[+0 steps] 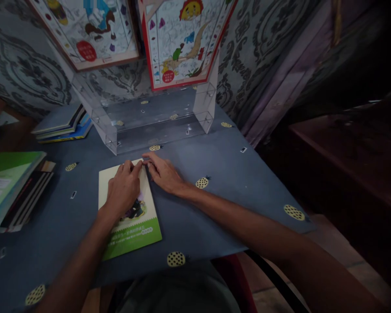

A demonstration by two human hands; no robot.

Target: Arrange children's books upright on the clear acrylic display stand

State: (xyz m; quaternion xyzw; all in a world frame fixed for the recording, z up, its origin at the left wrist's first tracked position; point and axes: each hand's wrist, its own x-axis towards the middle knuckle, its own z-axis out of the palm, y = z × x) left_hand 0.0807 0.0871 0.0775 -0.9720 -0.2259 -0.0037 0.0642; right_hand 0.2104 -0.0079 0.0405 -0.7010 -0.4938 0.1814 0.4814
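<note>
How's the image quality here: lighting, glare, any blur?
Head view: dim overall, darkest toward the right, where the reddish furniture fades into shadow; head view: faint highlights on the clear rack; head view: the left forearm looks soft, and fine print on the book under the left hand is hard to read.

Likely a room at home: ornate patterned wallpaper (16, 65), pineapple-print tablecloth (221, 167), stacked books (14, 174)

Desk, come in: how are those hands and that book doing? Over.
Left hand on book. Right hand at its top right corner. Clear rack stands beyond, not over the book.
</note>
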